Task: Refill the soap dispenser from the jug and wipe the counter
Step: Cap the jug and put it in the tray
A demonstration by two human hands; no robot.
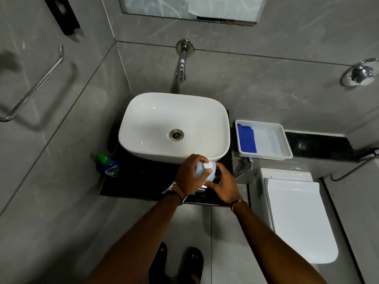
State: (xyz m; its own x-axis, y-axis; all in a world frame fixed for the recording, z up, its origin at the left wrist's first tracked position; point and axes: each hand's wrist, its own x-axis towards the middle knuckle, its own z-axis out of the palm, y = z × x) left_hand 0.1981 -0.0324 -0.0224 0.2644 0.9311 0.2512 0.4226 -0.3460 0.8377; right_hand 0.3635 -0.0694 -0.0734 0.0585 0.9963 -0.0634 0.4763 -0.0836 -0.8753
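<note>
A small pale blue jug with a white cap is held just above the front of the black counter, in front of the white basin. My left hand is wrapped around its left side, thumb near the cap. My right hand cups its lower right side, fingers curled against it. The blue soap dispenser with a green pump stands at the counter's left end, apart from both hands. A folded blue cloth lies in a white tray to the right of the basin.
A wall tap juts out over the basin. A white toilet with its lid shut stands at the right, below the tray. A towel rail is on the left wall. My sandalled feet stand on the grey floor.
</note>
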